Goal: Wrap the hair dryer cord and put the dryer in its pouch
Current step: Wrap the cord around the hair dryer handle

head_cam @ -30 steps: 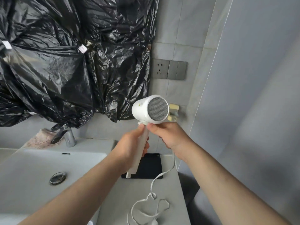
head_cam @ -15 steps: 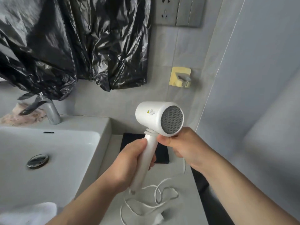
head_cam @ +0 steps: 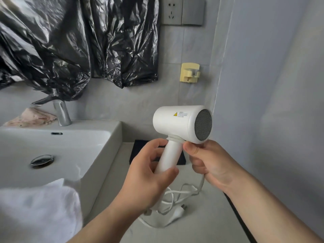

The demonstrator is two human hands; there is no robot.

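The hair dryer [head_cam: 177, 120] is smooth white plastic, the faucet [head_cam: 61, 114] polished metal, the garbage bags [head_cam: 70, 41] glossy crinkled black plastic.

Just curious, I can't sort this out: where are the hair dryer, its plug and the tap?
hair dryer [head_cam: 172, 125]: head view, white barrel.
plug [head_cam: 176, 211]: head view, its white body.
tap [head_cam: 61, 114]: head view, chrome stem.

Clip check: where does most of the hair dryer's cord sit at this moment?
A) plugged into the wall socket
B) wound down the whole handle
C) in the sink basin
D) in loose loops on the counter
D: the cord lies in loose loops on the counter, its plug free beside them; only a turn or so circles the top of the handle.
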